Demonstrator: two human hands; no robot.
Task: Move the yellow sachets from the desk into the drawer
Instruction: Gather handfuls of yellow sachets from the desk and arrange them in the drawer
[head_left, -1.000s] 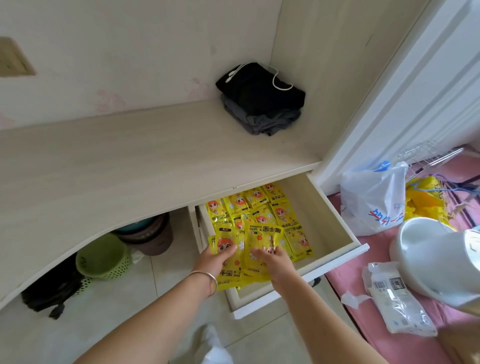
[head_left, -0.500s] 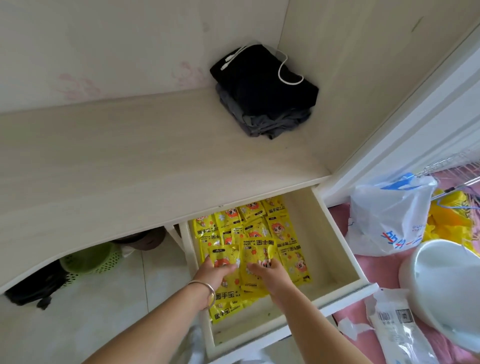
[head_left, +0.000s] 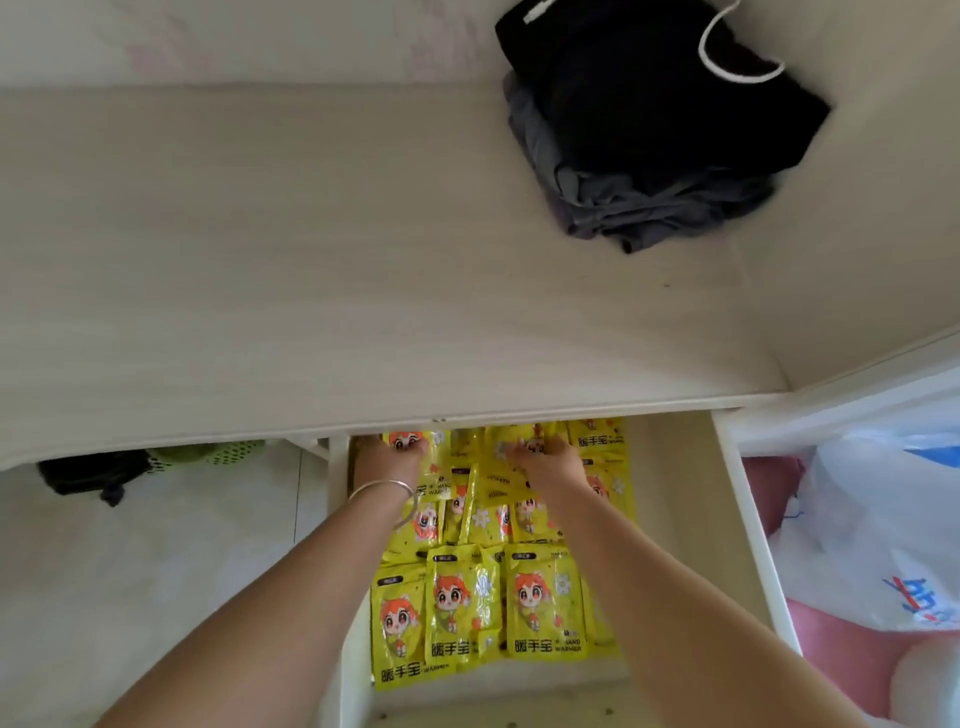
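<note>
Both hands on drawer's (head_left: 748, 525) yellow sachets (head_left: 540, 597)

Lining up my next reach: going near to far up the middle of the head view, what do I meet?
Front row of yellow sachets in the drawer → left hand and right hand on the back sachets → desk → folded dark clothes at the back right.

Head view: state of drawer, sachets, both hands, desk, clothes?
Drawer: pulled open.
Yellow sachets: lying flat inside the drawer, overlapping.
Left hand: on sachets at the drawer's back.
Right hand: on sachets at the back.
Desk: no sachets visible.
Dark clothes: piled on desk corner.
</note>
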